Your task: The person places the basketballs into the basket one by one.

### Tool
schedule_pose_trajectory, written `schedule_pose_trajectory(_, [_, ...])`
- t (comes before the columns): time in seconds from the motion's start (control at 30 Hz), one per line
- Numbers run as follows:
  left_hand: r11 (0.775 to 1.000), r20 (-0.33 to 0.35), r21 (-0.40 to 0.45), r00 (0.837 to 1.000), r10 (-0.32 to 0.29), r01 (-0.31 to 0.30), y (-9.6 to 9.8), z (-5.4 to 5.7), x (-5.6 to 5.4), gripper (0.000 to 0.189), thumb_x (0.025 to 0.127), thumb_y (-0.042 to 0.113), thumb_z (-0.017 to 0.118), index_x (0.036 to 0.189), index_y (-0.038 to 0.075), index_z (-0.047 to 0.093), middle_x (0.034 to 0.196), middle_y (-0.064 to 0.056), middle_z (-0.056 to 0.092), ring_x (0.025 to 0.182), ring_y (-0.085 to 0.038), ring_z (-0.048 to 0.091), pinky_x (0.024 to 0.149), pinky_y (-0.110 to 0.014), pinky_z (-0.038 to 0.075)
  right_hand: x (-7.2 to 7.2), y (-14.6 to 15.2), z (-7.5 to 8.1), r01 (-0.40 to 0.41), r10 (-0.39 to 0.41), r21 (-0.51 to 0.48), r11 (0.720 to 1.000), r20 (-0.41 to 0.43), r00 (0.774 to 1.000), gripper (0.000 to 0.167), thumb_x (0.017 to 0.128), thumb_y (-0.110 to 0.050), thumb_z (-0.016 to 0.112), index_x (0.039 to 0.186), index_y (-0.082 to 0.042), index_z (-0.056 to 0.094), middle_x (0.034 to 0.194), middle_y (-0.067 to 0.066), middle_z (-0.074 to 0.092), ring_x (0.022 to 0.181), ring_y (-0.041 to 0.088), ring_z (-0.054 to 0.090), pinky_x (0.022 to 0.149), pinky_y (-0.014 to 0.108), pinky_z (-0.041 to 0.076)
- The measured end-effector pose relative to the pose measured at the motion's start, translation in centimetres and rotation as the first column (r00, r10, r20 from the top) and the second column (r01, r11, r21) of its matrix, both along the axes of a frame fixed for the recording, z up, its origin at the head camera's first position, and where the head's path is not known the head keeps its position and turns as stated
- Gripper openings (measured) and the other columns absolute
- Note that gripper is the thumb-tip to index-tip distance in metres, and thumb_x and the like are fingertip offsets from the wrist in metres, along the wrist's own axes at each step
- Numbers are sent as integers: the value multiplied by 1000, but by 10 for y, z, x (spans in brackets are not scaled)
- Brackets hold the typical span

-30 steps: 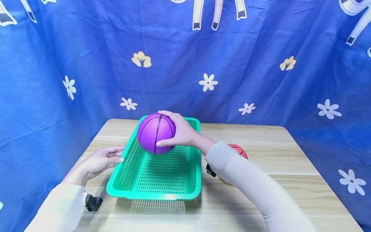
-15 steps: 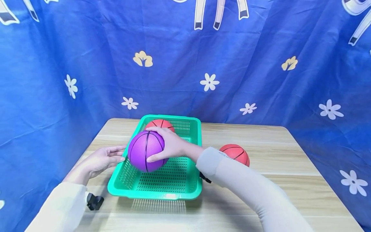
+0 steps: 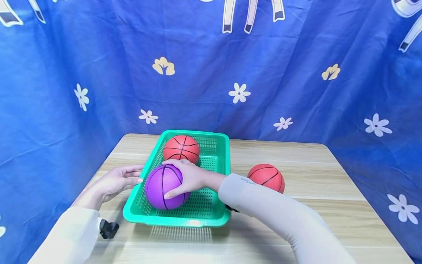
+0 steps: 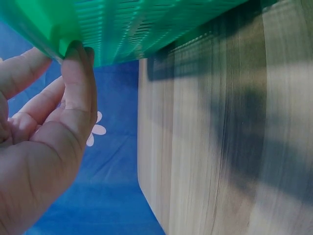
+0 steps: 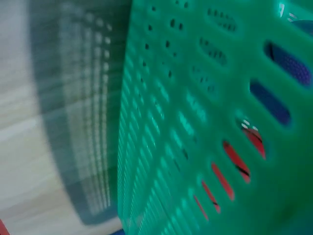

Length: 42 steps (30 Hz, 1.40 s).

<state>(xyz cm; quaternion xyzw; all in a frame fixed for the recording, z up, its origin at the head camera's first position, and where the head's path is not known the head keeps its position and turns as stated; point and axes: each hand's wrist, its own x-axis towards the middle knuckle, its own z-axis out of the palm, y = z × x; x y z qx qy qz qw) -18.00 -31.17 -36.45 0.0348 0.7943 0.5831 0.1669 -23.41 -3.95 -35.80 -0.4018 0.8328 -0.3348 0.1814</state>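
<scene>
A purple basketball [image 3: 165, 189] with black seams is low in the near left part of the green basket [image 3: 215, 218]. My right hand [image 3: 191, 178] grips it from its right side, fingers over the top and thumb across the front. Behind it in the basket lies a red basketball [image 3: 180, 148]. At the basket's left rim, my left hand [image 3: 115, 181] touches the edge with extended fingertips; in the left wrist view the fingers [image 4: 76, 93] meet the rim. Through the slots of the basket wall [image 5: 166, 122], the right wrist view shows bits of purple and red.
A second red basketball [image 3: 267, 178] sits on the wooden table [image 3: 296, 161], right of the basket and partly behind my right sleeve [image 3: 273, 209]. A blue patterned cloth [image 3: 197, 91] hangs behind and along both sides of the table.
My right hand has brought the purple basketball down and nearer within the basket, uncovering the red one behind. The red basketball on the table shows more. My left hand stays at the rim.
</scene>
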Motion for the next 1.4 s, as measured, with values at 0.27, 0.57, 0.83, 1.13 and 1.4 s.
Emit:
schedule_pose_trajectory(0.27, [1000,3,7,1000,4,-4,1,0,-2,70,92,8,62,145,-13,21,136,-33,40,107,-14,58,94,-32,49,3,2,-7,-2,2,15,1000,6,1000,95,64,-49,85,142,-40,31,132,4,37,111,16,47,74,24,52])
schedule_pose_trajectory(0.57, [1000,-6,-1,1000,0,0,1,2,-1,70,92,9,62,145,-13,21,134,-31,43,106,-13,58,94,-31,49,8,3,-9,2,-4,43,999,37,999,98,61,-50,87,140,-44,28,136,5,33,111,18,48,77,25,51])
schedule_pose_trajectory(0.83, [1000,-5,-10,1000,0,0,1,0,0,69,93,9,62,144,-13,21,134,-31,44,106,-14,58,94,-33,49,7,5,-9,-49,49,37,998,-2,999,107,64,-49,85,149,-38,21,146,1,27,124,18,39,83,25,50])
schedule_pose_trajectory(1.13, [1000,-12,2,1000,-12,12,1,-2,-1,68,93,7,60,144,-15,21,132,-31,46,103,-11,59,92,-31,50,2,15,0,-85,86,16,996,-94,992,111,66,-52,83,152,-32,16,150,-4,26,134,15,28,97,33,44])
schedule_pose_trajectory(1.4, [1000,-20,-9,999,-30,30,0,-1,0,70,93,8,61,144,-14,20,133,-31,44,106,-12,57,93,-32,49,-12,44,14,-30,12,-124,992,-143,990,100,73,-44,81,152,-31,21,151,-1,28,134,22,33,102,43,40])
